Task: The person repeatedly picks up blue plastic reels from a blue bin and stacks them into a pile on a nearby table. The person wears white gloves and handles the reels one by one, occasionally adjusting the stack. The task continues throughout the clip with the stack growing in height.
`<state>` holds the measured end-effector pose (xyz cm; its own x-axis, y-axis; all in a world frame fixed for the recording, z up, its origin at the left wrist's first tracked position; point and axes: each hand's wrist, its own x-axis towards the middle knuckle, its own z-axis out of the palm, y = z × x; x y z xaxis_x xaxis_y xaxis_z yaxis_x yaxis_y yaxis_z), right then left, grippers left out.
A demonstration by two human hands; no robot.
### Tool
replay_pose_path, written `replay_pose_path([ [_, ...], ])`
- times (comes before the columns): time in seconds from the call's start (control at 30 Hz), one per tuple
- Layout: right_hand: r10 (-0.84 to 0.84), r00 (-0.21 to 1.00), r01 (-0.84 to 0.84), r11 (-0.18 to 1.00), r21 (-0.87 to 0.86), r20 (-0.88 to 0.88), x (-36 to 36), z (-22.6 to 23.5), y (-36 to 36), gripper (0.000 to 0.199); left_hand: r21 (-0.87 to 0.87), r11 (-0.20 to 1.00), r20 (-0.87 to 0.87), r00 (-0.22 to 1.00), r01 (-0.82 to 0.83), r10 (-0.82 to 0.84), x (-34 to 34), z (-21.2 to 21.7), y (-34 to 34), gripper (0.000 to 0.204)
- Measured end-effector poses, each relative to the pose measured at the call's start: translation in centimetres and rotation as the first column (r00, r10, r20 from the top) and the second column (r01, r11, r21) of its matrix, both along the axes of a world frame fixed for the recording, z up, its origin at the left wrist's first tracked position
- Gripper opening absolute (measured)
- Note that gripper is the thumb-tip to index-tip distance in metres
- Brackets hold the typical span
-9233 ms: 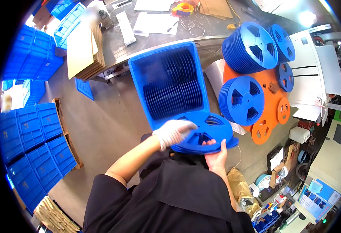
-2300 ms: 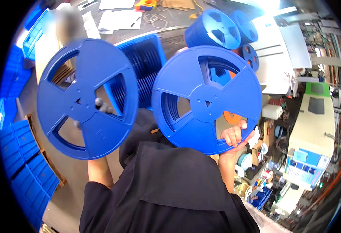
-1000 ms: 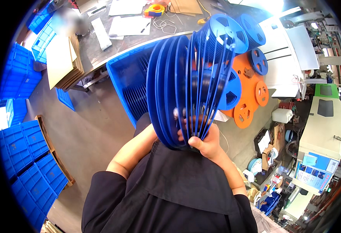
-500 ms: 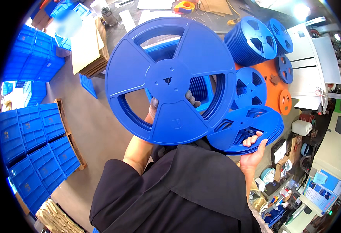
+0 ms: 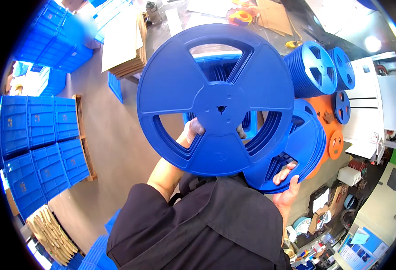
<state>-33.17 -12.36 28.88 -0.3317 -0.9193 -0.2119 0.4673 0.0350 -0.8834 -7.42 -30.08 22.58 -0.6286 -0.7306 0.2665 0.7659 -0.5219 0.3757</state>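
Blue reel batch (image 5: 216, 100) seen approx. face-on: round, matte, 3 wedge-shaped windows, small dark keyed ctr. hole, tiny dimples on hub; several rims shown stacked thru windows. Held up in front of blue bin (image 5: 219, 57). L hand (image 5: 195, 129) placed behind it; fingers seen thru lower L & R windows, clamped abt. the hub area from rear, mostly hidden. 2nd reel batch (image 5: 304, 146), tilted, partly covered by 1st, gripped at rim by R hand (image 5: 286, 184): fingers put thru window, thumb kept outside. Orange tabletop (image 5: 325, 103) seen beyond.
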Motion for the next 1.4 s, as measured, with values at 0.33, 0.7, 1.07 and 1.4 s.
replay_pose_path([
  [0.33,0.017,0.994,-0.041,0.974,0.223,0.104,0.6,-3.7,-3.7,0.041,0.504,0.851,0.288,0.958,-0.146,-0.006,1.8,-1.9,-2.5,0.072],
  [0.7,-0.209,0.97,0.098,0.805,0.585,0.125,1.2,-8.8,-2.4,0.037,0.807,0.562,0.37,0.897,-0.181,-0.242,-1.3,-19.8,-10.8,0.047],
  [1.07,-0.281,0.954,0.106,0.635,0.765,0.101,0.0,-13.5,-1.6,0.039,0.791,0.583,0.383,0.894,-0.188,-0.232,-6.0,-30.9,-16.0,0.053],
  [1.4,-0.166,0.97,-0.045,0.601,0.798,0.179,-0.7,-14.7,-1.8,0.041,0.762,0.576,0.483,0.852,-0.296,-0.202,-2.9,-35.2,-13.4,0.04],
])
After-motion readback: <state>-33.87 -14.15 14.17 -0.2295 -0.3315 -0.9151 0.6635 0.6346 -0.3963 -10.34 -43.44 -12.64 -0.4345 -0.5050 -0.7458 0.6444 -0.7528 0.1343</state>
